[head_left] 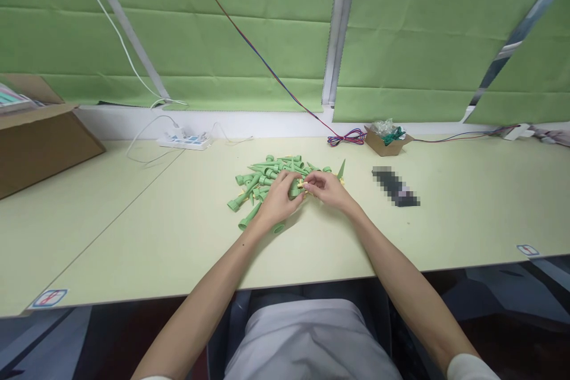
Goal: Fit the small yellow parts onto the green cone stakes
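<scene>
A heap of green cone-shaped plastic pieces (pixel 253 181) with small yellow parts among them lies on the pale table (pixel 178 237). My left hand (pixel 279 199) is at the heap's front, its fingers wrapped round a green piece (pixel 294 190). Close beside it on the right, my right hand (pixel 327 188) pinches a small yellow part (pixel 301 184) against that green piece. The fingertips of both hands nearly meet, and they partly hide the pieces between them. One green cone (pixel 341 169) points upward just behind my right hand.
A small cardboard box (pixel 383 145) with plastic and green items stands behind right, beside a coiled cable (pixel 346 138). A blurred dark object (pixel 394 186) lies right of my hands. A power strip (pixel 184 141) sits at the back left, and a large cardboard box (pixel 48 142) is far left.
</scene>
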Demonstrator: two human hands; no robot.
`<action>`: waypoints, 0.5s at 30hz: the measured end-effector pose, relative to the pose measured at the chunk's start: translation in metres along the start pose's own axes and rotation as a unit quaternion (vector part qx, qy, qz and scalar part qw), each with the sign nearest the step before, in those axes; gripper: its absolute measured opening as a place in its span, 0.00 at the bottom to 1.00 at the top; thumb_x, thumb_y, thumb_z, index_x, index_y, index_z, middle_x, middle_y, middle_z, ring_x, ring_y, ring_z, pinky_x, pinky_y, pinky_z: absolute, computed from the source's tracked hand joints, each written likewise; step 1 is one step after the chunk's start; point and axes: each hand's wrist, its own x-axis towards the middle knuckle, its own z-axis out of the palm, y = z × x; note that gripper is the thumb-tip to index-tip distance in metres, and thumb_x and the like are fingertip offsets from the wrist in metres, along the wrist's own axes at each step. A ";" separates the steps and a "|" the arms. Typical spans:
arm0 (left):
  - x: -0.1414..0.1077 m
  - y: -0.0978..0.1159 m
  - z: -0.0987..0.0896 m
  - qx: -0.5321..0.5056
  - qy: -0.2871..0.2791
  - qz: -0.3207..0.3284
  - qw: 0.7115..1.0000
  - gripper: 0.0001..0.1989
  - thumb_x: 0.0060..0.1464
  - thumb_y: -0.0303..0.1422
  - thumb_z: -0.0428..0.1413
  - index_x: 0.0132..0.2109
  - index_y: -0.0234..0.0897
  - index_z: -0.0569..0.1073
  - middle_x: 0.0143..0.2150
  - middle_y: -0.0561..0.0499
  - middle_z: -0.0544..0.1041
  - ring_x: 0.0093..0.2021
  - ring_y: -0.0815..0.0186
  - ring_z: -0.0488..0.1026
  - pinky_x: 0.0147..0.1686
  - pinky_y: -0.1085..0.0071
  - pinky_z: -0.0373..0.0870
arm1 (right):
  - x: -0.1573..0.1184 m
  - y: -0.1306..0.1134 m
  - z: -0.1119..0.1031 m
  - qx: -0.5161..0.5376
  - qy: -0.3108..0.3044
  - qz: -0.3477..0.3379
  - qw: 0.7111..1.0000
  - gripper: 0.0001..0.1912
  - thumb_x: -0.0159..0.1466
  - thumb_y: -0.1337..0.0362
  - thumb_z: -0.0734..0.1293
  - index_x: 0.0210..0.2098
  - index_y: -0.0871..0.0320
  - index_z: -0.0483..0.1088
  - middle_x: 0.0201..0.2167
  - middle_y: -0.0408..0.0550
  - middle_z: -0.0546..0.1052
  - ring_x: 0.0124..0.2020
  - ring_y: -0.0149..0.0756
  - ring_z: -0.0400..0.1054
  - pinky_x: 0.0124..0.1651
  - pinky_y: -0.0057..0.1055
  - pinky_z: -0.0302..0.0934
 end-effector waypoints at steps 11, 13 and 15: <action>-0.001 -0.002 0.003 -0.002 0.000 0.012 1.000 0.16 0.58 0.31 0.57 0.53 0.39 0.69 0.50 0.46 0.71 0.44 0.61 0.71 0.41 0.66 0.70 | -0.002 -0.004 0.000 -0.062 -0.005 -0.002 0.998 0.22 0.65 0.47 0.64 0.25 0.57 0.67 0.20 0.42 0.67 0.23 0.31 0.58 0.27 0.30 0.52; -0.001 -0.002 0.004 -0.003 0.002 0.018 1.000 0.15 0.58 0.31 0.57 0.53 0.39 0.70 0.50 0.46 0.71 0.44 0.61 0.71 0.41 0.66 0.70 | -0.002 -0.003 0.000 -0.073 -0.006 -0.003 0.997 0.23 0.65 0.46 0.64 0.24 0.57 0.66 0.20 0.42 0.67 0.23 0.31 0.58 0.27 0.30 0.52; -0.001 -0.002 0.004 -0.005 0.004 0.020 1.000 0.14 0.59 0.31 0.56 0.52 0.38 0.70 0.49 0.46 0.71 0.45 0.61 0.71 0.42 0.66 0.70 | -0.002 0.000 0.000 -0.075 -0.003 0.000 0.997 0.21 0.66 0.47 0.64 0.27 0.58 0.69 0.21 0.43 0.69 0.23 0.32 0.59 0.28 0.30 0.54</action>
